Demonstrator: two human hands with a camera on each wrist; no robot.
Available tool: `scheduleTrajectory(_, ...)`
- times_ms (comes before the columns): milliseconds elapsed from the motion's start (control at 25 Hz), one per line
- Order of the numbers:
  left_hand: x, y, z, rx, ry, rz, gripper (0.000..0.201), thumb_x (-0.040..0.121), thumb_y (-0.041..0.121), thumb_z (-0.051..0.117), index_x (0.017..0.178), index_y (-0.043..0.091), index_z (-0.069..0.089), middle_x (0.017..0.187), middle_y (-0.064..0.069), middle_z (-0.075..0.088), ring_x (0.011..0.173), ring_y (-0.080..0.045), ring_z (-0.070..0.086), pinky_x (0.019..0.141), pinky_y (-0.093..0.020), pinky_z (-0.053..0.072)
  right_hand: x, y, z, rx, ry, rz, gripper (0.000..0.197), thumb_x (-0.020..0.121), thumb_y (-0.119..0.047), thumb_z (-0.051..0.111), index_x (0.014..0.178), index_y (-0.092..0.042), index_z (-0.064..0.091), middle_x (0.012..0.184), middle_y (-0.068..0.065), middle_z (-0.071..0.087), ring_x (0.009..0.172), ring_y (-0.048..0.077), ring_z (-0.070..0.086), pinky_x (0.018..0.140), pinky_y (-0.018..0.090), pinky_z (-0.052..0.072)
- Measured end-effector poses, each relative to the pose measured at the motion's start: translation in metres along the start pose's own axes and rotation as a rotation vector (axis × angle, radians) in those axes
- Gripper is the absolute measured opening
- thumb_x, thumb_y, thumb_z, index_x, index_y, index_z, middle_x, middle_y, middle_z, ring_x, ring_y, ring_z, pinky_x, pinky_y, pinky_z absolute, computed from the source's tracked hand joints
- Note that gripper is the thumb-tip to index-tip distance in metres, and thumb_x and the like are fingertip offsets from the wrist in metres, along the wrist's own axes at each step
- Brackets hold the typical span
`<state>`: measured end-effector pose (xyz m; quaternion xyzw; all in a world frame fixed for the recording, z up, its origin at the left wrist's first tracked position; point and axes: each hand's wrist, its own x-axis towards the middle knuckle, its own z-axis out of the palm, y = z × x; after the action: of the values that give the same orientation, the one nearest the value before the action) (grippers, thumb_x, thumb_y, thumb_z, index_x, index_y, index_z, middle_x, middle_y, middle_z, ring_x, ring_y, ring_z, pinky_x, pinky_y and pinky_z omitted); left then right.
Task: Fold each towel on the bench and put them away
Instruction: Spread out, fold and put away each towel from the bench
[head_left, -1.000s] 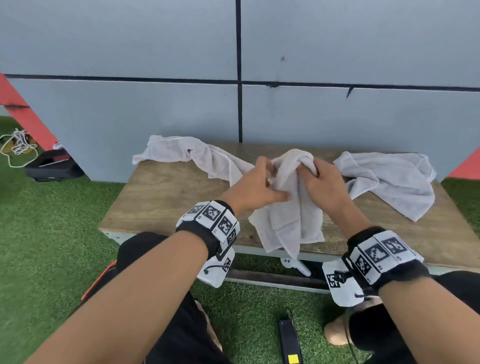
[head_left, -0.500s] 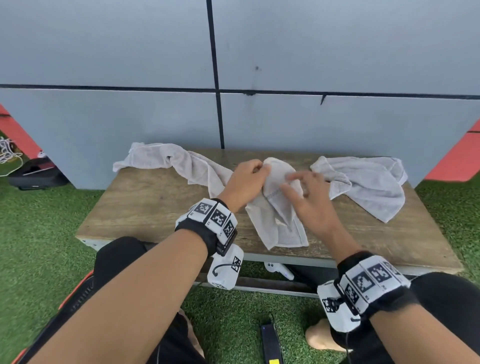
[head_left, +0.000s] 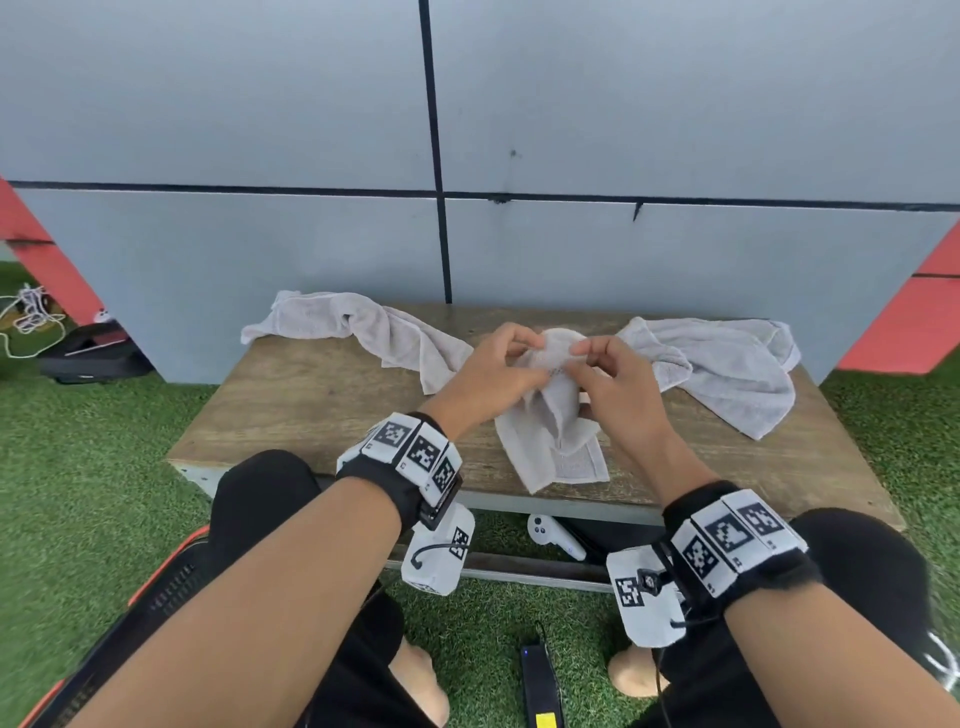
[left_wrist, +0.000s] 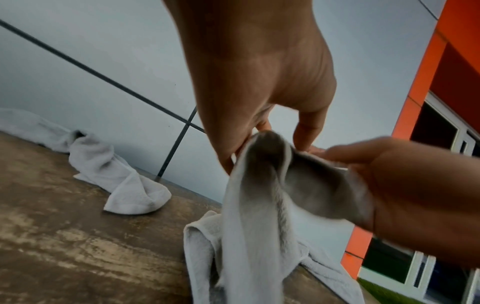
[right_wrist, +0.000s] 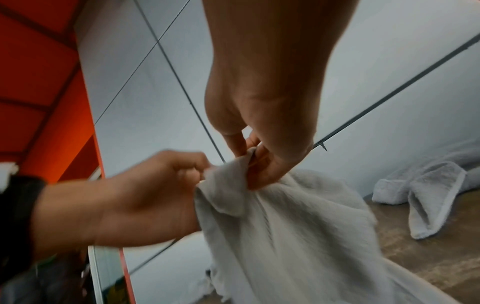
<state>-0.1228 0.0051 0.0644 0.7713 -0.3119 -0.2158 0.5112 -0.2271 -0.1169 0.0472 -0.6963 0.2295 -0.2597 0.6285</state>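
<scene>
Desk (head_left: 322, 415), worn wooden top, stands on artificial grass before grey wall panels. Three pale grey terry towels lie on it: left towel (head_left: 358, 332) and right towel (head_left: 727, 374) crumpled, well apart. Middle towel (head_left: 550, 441) is lifted at its upper edge, its lower part resting on the desk near the front edge. Left hand (head_left: 493, 374) and right hand (head_left: 618, 384) each pinch that edge, close together. No legible writing.
</scene>
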Motion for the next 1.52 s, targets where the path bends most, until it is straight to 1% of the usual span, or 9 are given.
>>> scheduleTrajectory(120, -0.010, -0.011, -0.005, 0.163, -0.040, -0.027, 0.043, 0.073, 0.058, 0.074, 0.107, 0.036, 0.061, 0.130, 0.003, 0.053, 0.121, -0.016, 0.052, 0.102, -0.039, 0.047, -0.003, -0.012, 0.004, 0.151, 0.067, 0.014, 0.014, 0.094, -0.003, 0.061, 0.102, -0.014, 0.063, 0.096, 0.009, 0.063, 0.085, 0.021, 0.064, 0.086, 0.054, 0.056)
scheduleTrajectory(320, -0.031, -0.010, -0.016, 0.018, -0.142, 0.031, 0.056, 0.071, 0.069, 0.072, 0.112, 0.031, 0.067, 0.118, 0.007, 0.066, 0.109, -0.011, 0.063, 0.099, -0.036, 0.050, -0.008, -0.021, 0.011, 0.284, 0.094, -0.027, 0.021, 0.094, 0.004, 0.059, 0.109, -0.011, 0.061, 0.098, 0.009, 0.059, 0.082, 0.016, 0.067, 0.075, 0.032, 0.060)
scheduleTrajectory(520, -0.031, -0.006, -0.016, 0.010, 0.055, 0.185, 0.012, 0.094, 0.032, 0.068, 0.094, 0.021, 0.071, 0.081, 0.001, 0.069, 0.063, -0.004, 0.056, 0.062, -0.018, 0.045, -0.011, -0.029, 0.013, 0.290, 0.030, 0.024, 0.024, 0.094, 0.004, 0.057, 0.113, -0.007, 0.065, 0.092, 0.005, 0.067, 0.083, 0.014, 0.068, 0.069, 0.028, 0.059)
scheduleTrajectory(720, -0.019, -0.004, -0.031, -0.030, 0.160, 0.170, 0.032, 0.099, 0.028, 0.059, 0.082, 0.002, 0.065, 0.064, -0.007, 0.058, 0.054, -0.012, 0.047, 0.054, -0.026, 0.038, -0.003, -0.031, -0.008, -0.019, 0.140, 0.054, 0.021, 0.092, -0.007, 0.058, 0.099, -0.020, 0.071, 0.079, -0.002, 0.057, 0.067, 0.012, 0.050, 0.061, 0.026, 0.044)
scheduleTrajectory(880, -0.011, 0.012, -0.025, 0.034, 0.027, 0.208, 0.033, 0.100, 0.030, 0.051, 0.073, 0.012, 0.047, 0.068, 0.001, 0.037, 0.060, -0.012, 0.035, 0.061, -0.031, 0.028, -0.003, -0.041, -0.010, -0.194, -0.047, -0.142, 0.037, 0.092, -0.008, 0.058, 0.125, -0.025, 0.065, 0.114, -0.009, 0.066, 0.099, 0.009, 0.058, 0.087, 0.022, 0.045)
scheduleTrajectory(1080, -0.007, 0.027, -0.014, 0.006, -0.194, 0.185, 0.029, 0.096, 0.026, 0.046, 0.110, 0.031, 0.071, 0.113, 0.016, 0.071, 0.107, -0.003, 0.063, 0.099, -0.030, 0.045, 0.006, -0.052, -0.005, -0.266, -0.296, -0.163, 0.043, 0.094, 0.001, 0.056, 0.133, -0.016, 0.059, 0.117, 0.008, 0.070, 0.108, 0.017, 0.066, 0.095, 0.029, 0.050)
scheduleTrajectory(1320, 0.001, 0.012, -0.016, 0.170, -0.171, 0.164, 0.027, 0.078, 0.028, 0.063, 0.099, 0.011, 0.066, 0.090, -0.004, 0.070, 0.083, -0.023, 0.067, 0.075, -0.045, 0.052, 0.010, -0.051, -0.019, -0.335, -0.177, -0.219, 0.004, 0.089, -0.010, 0.065, 0.089, -0.008, 0.061, 0.082, 0.020, 0.061, 0.071, 0.016, 0.052, 0.066, 0.032, 0.043)
scheduleTrajectory(1440, 0.001, -0.009, -0.026, 0.310, -0.202, 0.120, 0.038, 0.091, 0.029, 0.069, 0.078, -0.004, 0.053, 0.067, -0.005, 0.048, 0.058, -0.016, 0.045, 0.059, -0.030, 0.035, 0.016, -0.054, -0.035, -0.247, 0.079, -0.280, 0.006, 0.090, -0.012, 0.065, 0.089, -0.016, 0.061, 0.074, -0.004, 0.056, 0.066, 0.009, 0.050, 0.061, 0.023, 0.041)
scheduleTrajectory(1520, 0.000, -0.022, -0.040, 0.352, -0.157, 0.094, 0.046, 0.095, 0.032, 0.067, 0.067, 0.005, 0.043, 0.059, -0.001, 0.031, 0.050, -0.009, 0.028, 0.051, -0.020, 0.022, 0.024, -0.056, -0.053, -0.191, 0.229, -0.281, 0.007, 0.090, -0.015, 0.067, 0.096, -0.014, 0.065, 0.079, -0.004, 0.059, 0.069, 0.010, 0.051, 0.063, 0.023, 0.044)
